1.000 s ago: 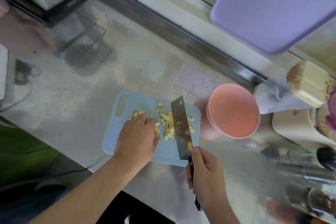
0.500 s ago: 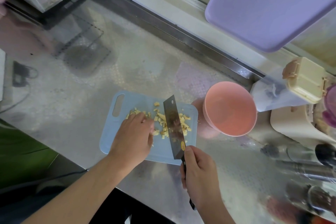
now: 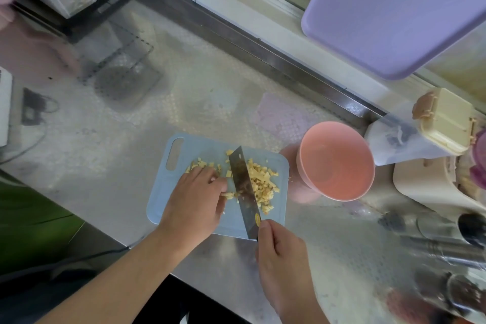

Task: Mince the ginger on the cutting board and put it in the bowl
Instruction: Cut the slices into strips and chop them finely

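On the board's (image 3: 273, 166) middle and right side lies the ginger (image 3: 263, 181), still coarse — mincing is in hand. The right hand (image 3: 281, 258) grips the knife (image 3: 243, 189); the left hand (image 3: 194, 197) rests curled over pieces. Next comes finer chopping, then scraping into the empty bowl (image 3: 335, 160) just off the board's right edge.

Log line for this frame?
phase: mincing | right hand: holds steel cleaver | left hand: on yellow ginger bits | pink bowl: empty

Diced yellow ginger (image 3: 263, 184) on blue cutting board (image 3: 184, 166), beside empty pink bowl (image 3: 339, 163)
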